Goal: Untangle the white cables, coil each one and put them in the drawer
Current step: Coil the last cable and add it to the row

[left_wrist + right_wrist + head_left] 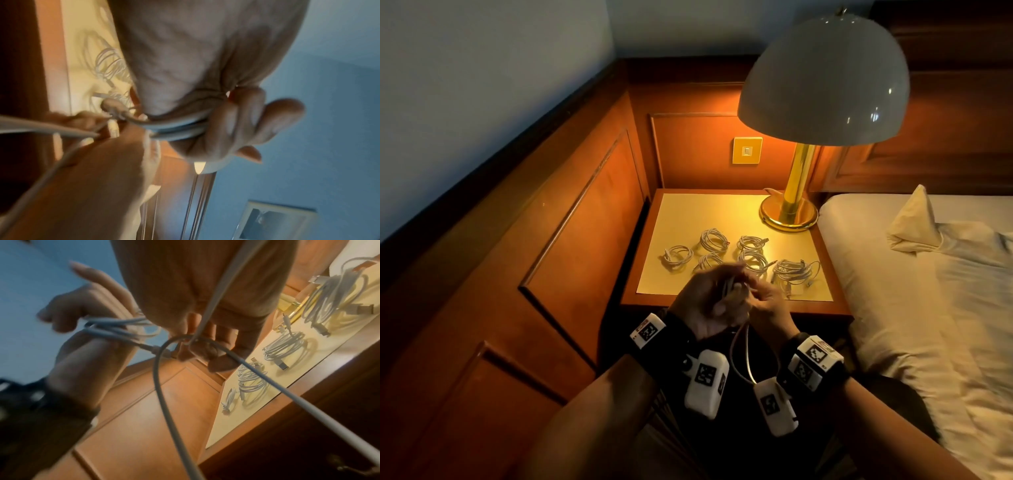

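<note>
With our left hand (pixel 700 301) gripping the wound loops of a white cable (pixel 115 326), we pinch its slack in our right hand (pixel 767 305); next, we wrap another turn.

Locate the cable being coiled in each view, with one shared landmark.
Head: cable being coiled, lower centre, between both hands.
Left wrist: loops around the left hand's fingers, centre.
Right wrist: strand crossing the centre.
Shared landmark: coiled cables on the nightstand.

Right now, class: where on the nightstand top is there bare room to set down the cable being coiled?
Bare: the back strip of the yellow-topped wooden nightstand, left of the brass lamp base, and the front-left corner. Crowded: the middle and right, where the coiled white cables lie.
</note>
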`<state>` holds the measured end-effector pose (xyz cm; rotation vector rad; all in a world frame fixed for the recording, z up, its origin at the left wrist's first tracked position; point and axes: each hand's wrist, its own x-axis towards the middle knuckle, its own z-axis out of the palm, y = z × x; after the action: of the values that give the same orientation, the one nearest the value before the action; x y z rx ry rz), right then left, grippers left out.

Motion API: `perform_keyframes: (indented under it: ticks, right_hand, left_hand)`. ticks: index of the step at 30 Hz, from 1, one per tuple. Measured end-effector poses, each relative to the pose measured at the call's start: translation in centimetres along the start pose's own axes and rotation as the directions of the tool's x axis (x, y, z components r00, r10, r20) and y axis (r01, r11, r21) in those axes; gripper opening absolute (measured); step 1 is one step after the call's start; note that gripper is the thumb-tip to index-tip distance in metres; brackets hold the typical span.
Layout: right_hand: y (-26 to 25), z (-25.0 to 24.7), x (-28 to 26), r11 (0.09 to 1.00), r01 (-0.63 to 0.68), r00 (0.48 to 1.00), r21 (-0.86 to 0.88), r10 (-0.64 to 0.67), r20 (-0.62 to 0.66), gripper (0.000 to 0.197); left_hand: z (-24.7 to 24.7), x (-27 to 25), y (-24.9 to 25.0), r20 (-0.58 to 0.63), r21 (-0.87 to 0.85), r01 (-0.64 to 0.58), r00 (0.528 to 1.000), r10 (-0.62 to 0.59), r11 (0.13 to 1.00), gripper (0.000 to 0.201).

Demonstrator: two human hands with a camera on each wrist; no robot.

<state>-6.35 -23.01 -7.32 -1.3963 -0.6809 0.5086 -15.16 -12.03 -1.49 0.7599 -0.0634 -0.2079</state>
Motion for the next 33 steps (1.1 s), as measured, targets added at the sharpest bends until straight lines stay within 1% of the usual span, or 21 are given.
perform_keyframes:
  ticks: [1,2,4,7,8,10,12,14,15,16,17,19,22,24,25,26,28,29,31,32,33]
  right_hand:
    - [0.1,0.3,-0.2,0.998,-0.029,0.998,-0.052,0.032,0.055,0.017]
    - [0.3,0.4,-0.6,0.985,-0.052,0.991,-0.166,0.071,0.110,0.024]
    - [0.6,0.6,-1.1,0.910,-0.039,0.973,-0.413,0.128,0.191,0.023]
    - [0.7,0.2,-1.6,0.784,0.054,0.937,-0.619,0.175,0.302,0.007]
    - [0.3,0.0,-1.6,0.717,0.091,0.933,-0.691,0.182,0.311,0.009]
    - [-0.6,-0.2,-1.7,0.625,0.157,0.938,-0.765,0.148,0.314,0.014]
    - [-1.9,-0.3,-1.7,0.600,0.219,0.943,-0.770,0.072,0.325,0.015]
    - [-2.9,-0.7,-1.5,0.626,0.249,0.947,-0.738,0.000,0.320,0.013]
    - [-3.4,-1.0,-1.4,0.634,0.253,0.951,-0.731,-0.024,0.308,0.012]
    - [-3.8,-1.5,-1.2,0.622,0.258,0.953,-0.740,-0.036,0.302,0.012]
    - [-4.2,-1.9,-1.1,0.593,0.263,0.952,-0.761,-0.030,0.306,0.012]
    - [-4.7,-2.4,-1.0,0.541,0.286,0.938,-0.791,0.013,0.348,0.013]
    - [-4.7,-2.3,-1.2,0.460,0.329,0.919,-0.824,0.042,0.391,0.016]
    - [-4.5,-2.2,-1.2,0.467,0.316,0.931,-0.826,0.016,0.365,0.017]
    - [-4.5,-2.1,-1.3,0.493,0.315,0.934,-0.811,-0.011,0.357,0.018]
    - [-4.5,-2.0,-1.3,0.532,0.316,0.935,-0.786,-0.034,0.353,0.020]
    - [-4.5,-1.6,-1.2,0.623,0.329,0.929,-0.709,-0.078,0.362,0.022]
    - [-4.5,-1.4,-1.1,0.648,0.352,0.923,-0.676,-0.120,0.365,0.020]
    - [-4.4,-1.2,-0.7,0.657,0.415,0.906,-0.630,-0.235,0.352,0.013]
    - [-4.4,-1.3,-0.3,0.661,0.425,0.904,-0.618,-0.280,0.323,0.011]
    - [-4.4,-1.5,0.0,0.665,0.422,0.907,-0.616,-0.320,0.275,0.009]
  left_hand:
    - [0.1,0.2,0.5,-0.070,0.004,-0.050,0.996,0.051,0.999,0.039]
    - [0.1,0.4,1.0,-0.155,0.029,-0.086,0.984,0.090,0.996,0.038]
    - [0.0,0.6,2.0,-0.277,0.098,-0.121,0.950,0.144,0.988,0.036]
    - [-0.7,1.0,3.0,-0.332,0.274,-0.123,0.919,0.214,0.954,0.033]
    - [-1.1,1.1,3.2,-0.346,0.376,-0.108,0.905,0.247,0.920,0.033]
    - [-1.8,1.4,3.1,-0.345,0.608,-0.045,0.884,0.315,0.792,0.033]
    - [-2.0,1.6,2.9,-0.305,0.815,0.058,0.888,0.343,0.576,0.033]
    - [-2.5,1.8,3.0,-0.310,0.908,0.199,0.912,0.271,0.369,0.032]
    - [-2.8,1.8,3.2,-0.339,0.902,0.257,0.919,0.200,0.347,0.032]
    - [-3.0,1.8,3.4,-0.359,0.878,0.291,0.925,0.122,0.379,0.032]
    - [-3.2,1.7,3.7,-0.365,0.844,0.305,0.930,0.056,0.441,0.032]
    - [-3.0,1.6,4.1,-0.363,0.779,0.295,0.931,0.016,0.553,0.031]
    - [-3.1,1.5,4.4,-0.389,0.630,0.160,0.912,0.130,0.760,0.030]
    - [-3.7,1.3,4.9,-0.426,0.449,0.019,0.884,0.195,0.893,0.029]
    - [-4.0,1.2,5.1,-0.440,0.385,-0.032,0.872,0.214,0.922,0.030]
    - [-4.0,1.1,5.3,-0.444,0.356,-0.051,0.869,0.217,0.933,0.031]
    - [-3.8,1.1,5.4,-0.433,0.402,-0.005,0.880,0.195,0.916,0.033]
    - [-3.5,1.2,5.3,-0.422,0.486,0.055,0.889,0.179,0.872,0.034]
    - [-2.5,1.2,5.1,-0.384,0.672,0.200,0.918,0.104,0.713,0.036]
    - [-2.0,1.1,4.9,-0.356,0.716,0.247,0.934,0.037,0.653,0.037]
    - [-1.6,0.9,4.7,-0.325,0.729,0.272,0.945,-0.032,0.628,0.039]
